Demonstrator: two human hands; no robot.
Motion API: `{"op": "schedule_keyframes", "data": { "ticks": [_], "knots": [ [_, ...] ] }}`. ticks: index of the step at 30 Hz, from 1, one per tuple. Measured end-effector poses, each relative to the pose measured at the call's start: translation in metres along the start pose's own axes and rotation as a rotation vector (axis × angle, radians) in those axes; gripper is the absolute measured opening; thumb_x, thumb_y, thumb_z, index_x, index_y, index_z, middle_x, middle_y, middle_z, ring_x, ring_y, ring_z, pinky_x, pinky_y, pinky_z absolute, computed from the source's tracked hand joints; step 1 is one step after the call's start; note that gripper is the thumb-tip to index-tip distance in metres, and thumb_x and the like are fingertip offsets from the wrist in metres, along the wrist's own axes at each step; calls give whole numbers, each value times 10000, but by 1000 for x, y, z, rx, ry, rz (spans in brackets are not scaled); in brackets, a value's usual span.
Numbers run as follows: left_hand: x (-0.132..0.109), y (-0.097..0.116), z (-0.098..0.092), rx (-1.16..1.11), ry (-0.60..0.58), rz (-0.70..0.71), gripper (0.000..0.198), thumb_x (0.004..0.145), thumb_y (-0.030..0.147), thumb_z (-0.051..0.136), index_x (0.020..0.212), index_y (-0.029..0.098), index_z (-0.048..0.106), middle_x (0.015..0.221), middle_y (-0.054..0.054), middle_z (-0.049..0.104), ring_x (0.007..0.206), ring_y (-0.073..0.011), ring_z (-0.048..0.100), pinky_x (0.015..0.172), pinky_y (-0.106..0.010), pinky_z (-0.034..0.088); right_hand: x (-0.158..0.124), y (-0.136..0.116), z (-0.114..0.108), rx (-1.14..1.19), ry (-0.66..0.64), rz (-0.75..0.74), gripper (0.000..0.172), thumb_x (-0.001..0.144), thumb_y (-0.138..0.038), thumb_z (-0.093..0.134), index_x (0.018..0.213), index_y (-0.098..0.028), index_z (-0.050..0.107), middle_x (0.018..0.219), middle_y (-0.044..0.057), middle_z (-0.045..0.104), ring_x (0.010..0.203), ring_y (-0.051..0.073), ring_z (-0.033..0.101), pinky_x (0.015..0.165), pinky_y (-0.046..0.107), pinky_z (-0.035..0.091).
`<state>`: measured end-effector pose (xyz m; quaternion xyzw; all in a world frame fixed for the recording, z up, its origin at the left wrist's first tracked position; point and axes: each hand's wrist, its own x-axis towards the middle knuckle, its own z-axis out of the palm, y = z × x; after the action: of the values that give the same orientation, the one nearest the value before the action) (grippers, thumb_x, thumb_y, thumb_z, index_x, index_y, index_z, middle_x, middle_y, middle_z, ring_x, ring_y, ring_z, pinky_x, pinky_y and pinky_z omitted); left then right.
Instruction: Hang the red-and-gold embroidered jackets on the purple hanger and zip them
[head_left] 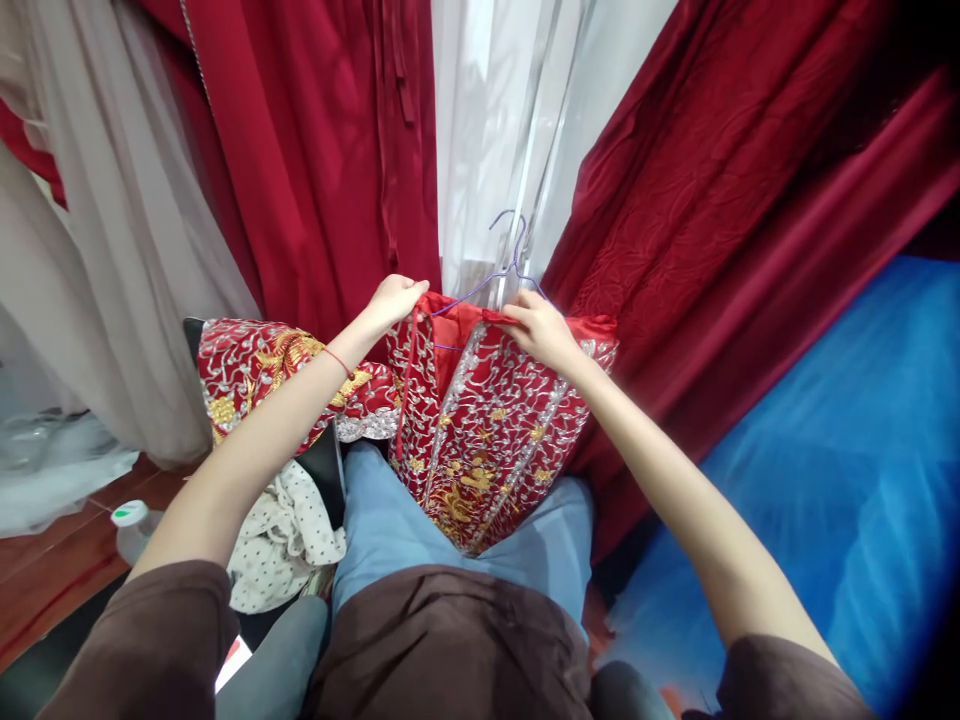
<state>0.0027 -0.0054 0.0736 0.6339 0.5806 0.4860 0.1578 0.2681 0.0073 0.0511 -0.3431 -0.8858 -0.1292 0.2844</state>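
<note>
A red garment point(495, 430) covered in silver and gold embroidery hangs upright in front of my knees, its lower end between my thighs. My left hand point(403, 298) pinches its top edge at the left. Further right along the same edge, my right hand point(536, 325) is closed on the red cloth. A purple wire hanger point(512, 268) sits within the garment's opening, its hook standing free above the edge. Smooth red lining shows between my hands. Left of my knee, a second red embroidered piece point(281, 365) with gold motifs lies over a black surface.
Dark red gowns point(322, 150) and pale drapery point(120, 220) hang ahead and to the left. Blue tulle point(840, 480) spreads at the right. A polka-dot cloth point(277, 545) and a bottle with a white cap point(131, 515) are at my left.
</note>
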Motion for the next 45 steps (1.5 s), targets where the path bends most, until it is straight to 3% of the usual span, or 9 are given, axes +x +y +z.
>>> {"op": "schedule_keyframes", "data": {
  "ticks": [6,11,16,22,27,30,35,41,45],
  "knots": [
    [10,-15,20,154,298,194,372,883,327,650,583,178,486,722,-43,571,901,-221,567,800,-318,424,43,12,20,-172,20,-105,260,946,-234,500,1089,-228,716,1549,115,432,1435,451,274,1044,695,274],
    [26,-31,25,-180,89,96,394,890,393,628,587,189,482,605,4,547,712,-166,581,706,-277,452,53,15,35,-139,15,-150,320,924,-174,458,1133,-224,695,1426,111,562,1401,369,371,1105,612,249],
    [51,-8,43,-628,17,-137,334,908,425,609,682,194,525,584,-1,581,650,-164,615,689,-277,497,62,14,36,-104,85,-63,295,954,-167,374,1055,-172,651,1105,151,680,1065,314,566,963,459,389],
    [52,-21,54,-341,-122,131,295,936,342,477,729,175,604,757,-24,659,819,-184,629,820,-282,485,72,22,44,-36,221,-59,180,962,-245,446,865,-197,589,846,92,660,873,278,573,878,424,405],
    [35,-48,45,-143,-273,171,135,822,192,543,956,197,559,756,30,576,666,-126,534,753,-269,470,73,16,55,-77,254,-26,264,1005,-364,453,832,-201,567,846,90,646,929,279,567,941,444,368],
    [28,-44,47,-52,-167,169,283,796,277,656,1025,198,510,805,21,597,722,-143,550,784,-286,455,71,13,57,-76,253,-3,304,1024,-380,413,828,-198,558,853,83,635,955,277,563,965,447,353],
    [29,-37,54,-30,-78,239,95,872,208,491,807,184,555,806,-7,613,790,-159,563,804,-279,426,74,17,54,-30,202,23,344,1037,-368,321,823,-199,531,830,80,608,973,287,557,991,495,344],
    [33,-46,54,-113,81,-9,288,932,188,388,647,215,414,688,-3,515,737,-163,536,780,-287,432,74,15,60,-171,140,-24,252,996,-289,316,887,-185,518,915,115,642,1061,315,522,1062,576,296],
    [25,-49,53,-121,116,15,261,954,199,367,712,209,464,877,-46,620,919,-181,586,876,-279,435,67,11,65,-245,188,-44,260,980,-317,301,925,-178,513,948,126,640,1061,318,510,1077,574,302]
  ]
}}
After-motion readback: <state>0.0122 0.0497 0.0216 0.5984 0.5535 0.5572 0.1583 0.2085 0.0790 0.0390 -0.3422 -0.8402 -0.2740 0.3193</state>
